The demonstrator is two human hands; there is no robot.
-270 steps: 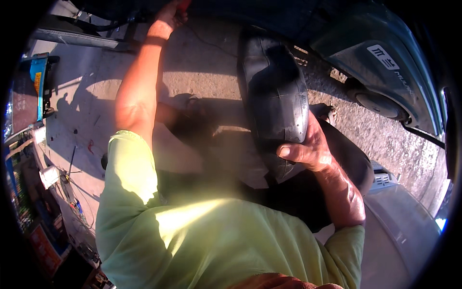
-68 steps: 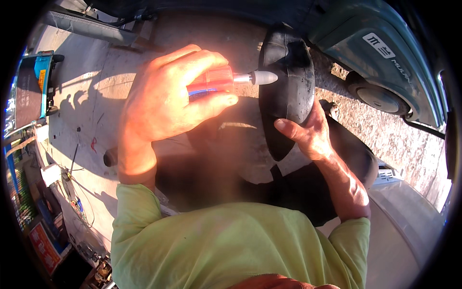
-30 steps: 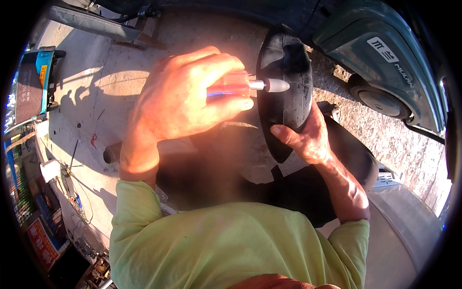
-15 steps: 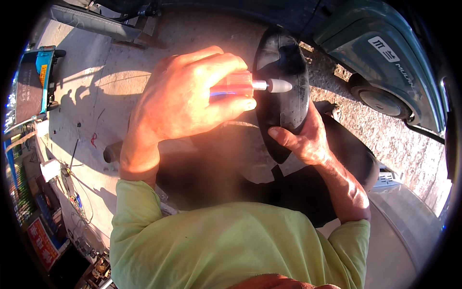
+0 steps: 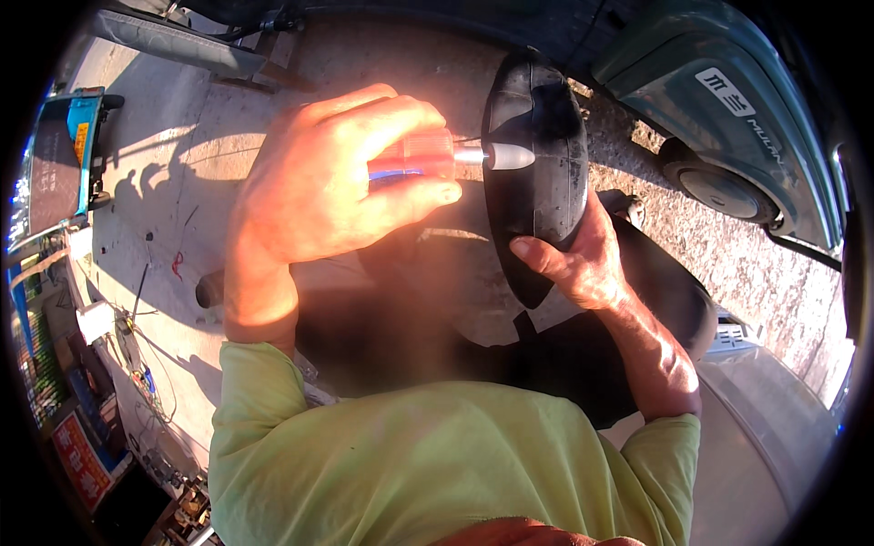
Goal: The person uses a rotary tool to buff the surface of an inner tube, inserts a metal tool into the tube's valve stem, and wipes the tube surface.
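My left hand (image 5: 332, 173) is closed round a small rotary grinder (image 5: 419, 155) with a reddish, ribbed front end. From it a metal shaft points right and carries a grey, cone-shaped grinding tip (image 5: 512, 156). The tip lies over the left side of a black rubber inner tube (image 5: 557, 173); whether it touches the rubber I cannot tell. My right hand (image 5: 583, 264) grips the tube's lower right side, thumb on the near face and the other fingers mostly hidden behind it. Strong sunlight washes out my left hand and the grinder.
A dark green vehicle panel (image 5: 701, 82) with a wheel (image 5: 724, 187) stands at the far right. At the far left is a blue-edged cart (image 5: 77, 155). Cables and a red piece of cord (image 5: 177, 265) lie on the concrete floor (image 5: 173, 209). Dark-trousered legs are below my hands.
My left hand and the grinder have shifted left, so the tip has moved from the tube's middle toward its left edge. My right hand and the tube have barely moved.
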